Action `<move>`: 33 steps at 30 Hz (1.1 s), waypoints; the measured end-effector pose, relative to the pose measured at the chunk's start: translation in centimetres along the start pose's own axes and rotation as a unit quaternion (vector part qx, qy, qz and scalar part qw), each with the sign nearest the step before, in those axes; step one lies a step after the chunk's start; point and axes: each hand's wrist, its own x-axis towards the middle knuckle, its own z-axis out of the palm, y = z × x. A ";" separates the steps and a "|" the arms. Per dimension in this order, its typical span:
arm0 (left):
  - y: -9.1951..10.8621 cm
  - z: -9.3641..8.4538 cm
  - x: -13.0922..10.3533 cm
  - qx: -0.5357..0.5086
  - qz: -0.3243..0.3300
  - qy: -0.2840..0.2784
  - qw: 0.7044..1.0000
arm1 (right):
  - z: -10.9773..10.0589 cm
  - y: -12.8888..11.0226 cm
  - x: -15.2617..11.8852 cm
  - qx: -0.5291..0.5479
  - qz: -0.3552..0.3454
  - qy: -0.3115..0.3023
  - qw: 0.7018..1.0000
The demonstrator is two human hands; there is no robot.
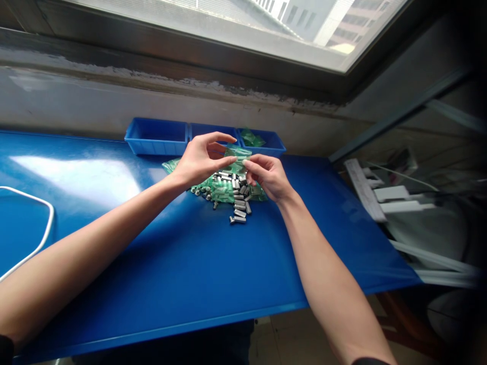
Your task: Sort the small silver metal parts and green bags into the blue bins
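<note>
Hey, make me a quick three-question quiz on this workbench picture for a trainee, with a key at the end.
1. Multiple choice: which of the three blue bins shows green plastic inside?
A left
B middle
C right

2. True or false: a white cable lies on the left part of the blue table.

3. Short answer: what is between the left hand and the right hand, above the small metal fittings?

Key:
1. C
2. True
3. A translucent green plastic bag
</note>
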 end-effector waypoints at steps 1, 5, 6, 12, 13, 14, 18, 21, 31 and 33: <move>-0.1 0.1 0.0 0.002 0.001 0.005 1.000 | 0.0 0.0 0.0 0.002 0.002 -0.003 1.000; -0.6 0.4 -0.2 0.048 0.017 0.030 0.998 | -0.2 0.4 0.4 0.010 0.010 0.039 0.999; -0.8 0.4 -0.2 0.071 0.025 0.033 0.997 | -0.3 0.6 0.6 0.020 0.011 0.073 0.997; -1.6 0.8 -0.4 0.265 0.132 -0.067 0.953 | -1.4 2.0 2.1 0.102 -0.022 0.183 0.977; -1.7 0.8 -0.5 0.291 0.154 -0.093 0.940 | -1.6 2.1 2.2 0.101 -0.026 0.180 0.978; -1.8 0.9 -0.6 0.312 0.171 -0.118 0.927 | -1.8 2.1 2.2 0.091 -0.029 0.179 0.979; -1.9 0.9 -0.9 0.362 0.203 -0.197 0.888 | -2.9 1.3 1.6 -0.090 -0.021 0.164 0.982; -1.8 0.8 -1.0 0.380 0.204 -0.221 0.875 | -4.2 0.0 0.5 -0.301 -0.026 0.093 0.949; -1.6 0.8 -1.0 0.402 0.212 -0.227 0.861 | -6.3 -0.9 -0.9 -0.360 0.064 -0.101 0.925; -1.6 0.8 -1.1 0.407 0.211 -0.227 0.859 | -6.3 -0.8 -0.7 -0.358 0.079 -0.113 0.924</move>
